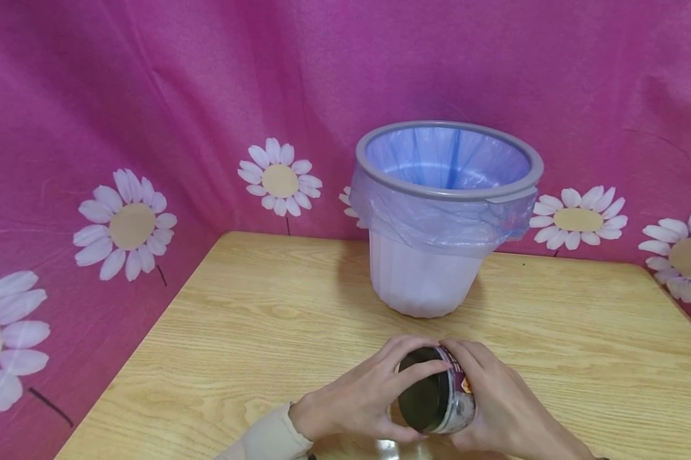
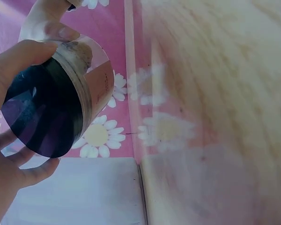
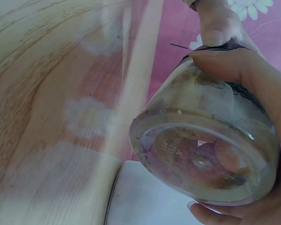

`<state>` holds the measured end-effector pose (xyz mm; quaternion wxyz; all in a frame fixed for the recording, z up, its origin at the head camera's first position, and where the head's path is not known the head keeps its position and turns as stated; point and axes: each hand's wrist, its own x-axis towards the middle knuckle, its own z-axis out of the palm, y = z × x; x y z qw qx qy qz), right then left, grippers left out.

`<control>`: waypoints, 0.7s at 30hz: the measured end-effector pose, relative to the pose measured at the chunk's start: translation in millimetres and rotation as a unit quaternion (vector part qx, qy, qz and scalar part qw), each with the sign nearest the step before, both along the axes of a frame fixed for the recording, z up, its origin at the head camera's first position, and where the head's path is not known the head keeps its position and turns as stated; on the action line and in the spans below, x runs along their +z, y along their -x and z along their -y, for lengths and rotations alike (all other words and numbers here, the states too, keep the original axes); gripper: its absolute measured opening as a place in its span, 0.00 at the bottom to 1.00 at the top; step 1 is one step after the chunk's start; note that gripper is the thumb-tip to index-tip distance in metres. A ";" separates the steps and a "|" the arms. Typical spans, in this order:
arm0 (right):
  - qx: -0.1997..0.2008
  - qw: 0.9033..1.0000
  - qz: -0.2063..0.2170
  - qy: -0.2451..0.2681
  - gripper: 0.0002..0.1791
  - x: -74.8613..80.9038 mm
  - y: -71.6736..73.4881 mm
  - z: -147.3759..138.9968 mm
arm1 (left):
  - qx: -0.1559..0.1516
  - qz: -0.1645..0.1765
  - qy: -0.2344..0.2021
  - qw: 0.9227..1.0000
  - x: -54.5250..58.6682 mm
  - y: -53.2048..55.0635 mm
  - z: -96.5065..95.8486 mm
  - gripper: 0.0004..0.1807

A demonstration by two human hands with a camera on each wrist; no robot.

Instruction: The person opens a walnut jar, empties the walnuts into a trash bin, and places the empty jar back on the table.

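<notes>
A clear jar (image 1: pixel 460 415) with a printed label and a dark lid (image 1: pixel 421 401) lies tilted on its side between both hands, over the near part of the table. My left hand (image 1: pixel 368 390) grips the lid, its thumb and fingers spread round the rim. In the left wrist view, the lid's glossy flat top (image 2: pixel 42 112) faces the camera. The right hand (image 1: pixel 503 396) holds the jar's body from the other side. In the right wrist view, the jar's see-through base (image 3: pixel 196 159) shows, and its inside looks mostly clear with some brownish smears.
A white bin (image 1: pixel 428 281) with a grey rim and a bluish plastic liner (image 1: pixel 431 223) stands beyond the hands on the wooden table (image 1: pixel 253 319). A pink cloth (image 1: pixel 207 96) with white daisies hangs behind the table and along its left side.
</notes>
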<state>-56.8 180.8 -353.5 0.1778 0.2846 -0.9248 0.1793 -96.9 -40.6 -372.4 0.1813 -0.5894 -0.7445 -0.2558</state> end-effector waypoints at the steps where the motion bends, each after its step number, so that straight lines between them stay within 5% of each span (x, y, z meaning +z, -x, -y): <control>1: 0.000 1.000 -0.002 0.000 0.60 0.0 0.1 -0.1 | 0.002 0.000 0.000 1.000 -0.1 0.0 -0.1 0.52; 21: 0.000 1.000 0.012 0.000 0.57 0.6 -0.1 0.2 | 0.019 0.023 0.017 0.999 -2.2 -1.9 0.0 0.55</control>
